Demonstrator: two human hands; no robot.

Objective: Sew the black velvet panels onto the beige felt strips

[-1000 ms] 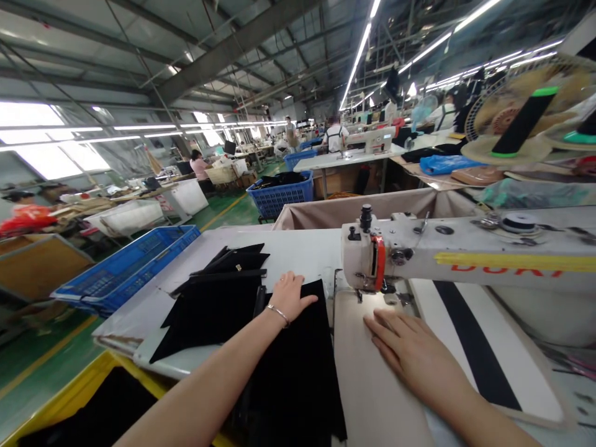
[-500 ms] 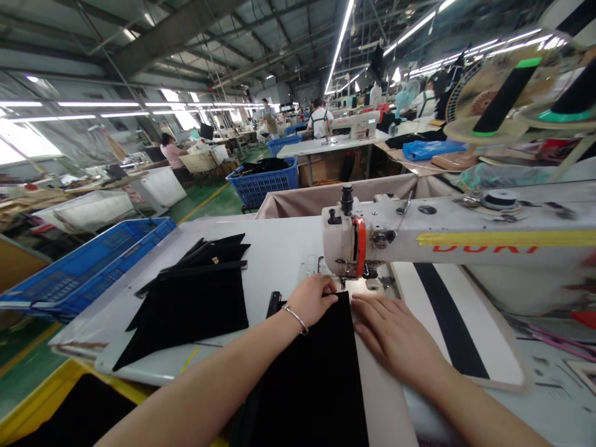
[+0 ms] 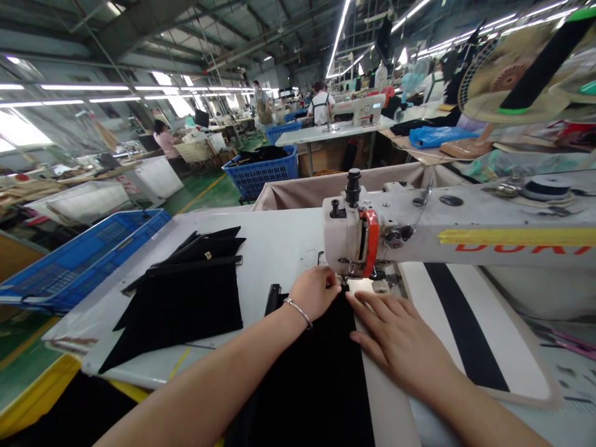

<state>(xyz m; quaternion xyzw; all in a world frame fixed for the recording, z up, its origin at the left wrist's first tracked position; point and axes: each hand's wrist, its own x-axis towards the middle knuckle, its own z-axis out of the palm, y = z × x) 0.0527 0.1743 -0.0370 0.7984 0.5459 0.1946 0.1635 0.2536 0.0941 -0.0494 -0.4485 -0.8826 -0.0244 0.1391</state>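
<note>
A long black fabric piece [image 3: 316, 372] lies on the white sewing table, its far edge at the needle area of the sewing machine [image 3: 354, 242]. My left hand [image 3: 315, 292], with a silver bracelet on the wrist, pinches the far edge of this fabric just left of the presser foot. My right hand [image 3: 395, 329] rests flat, fingers stretched out, along the fabric's right edge, with its fingertips close to the needle. A dark rolled or stiff strip [image 3: 272, 299] runs along the fabric's left side.
Stacked black fabric pieces [image 3: 190, 304] lie on the left of the table. A blue crate [image 3: 84, 261] stands beyond it, a yellow bin [image 3: 41, 391] at lower left. A white panel with a black stripe [image 3: 465, 329] lies under the machine arm. Pink-handled scissors [image 3: 572, 341] are at right.
The view has shifted slightly. The fabric's far corner has come closer to the needle, and my right fingertips now touch its edge. My left hand keeps its pinch.
</note>
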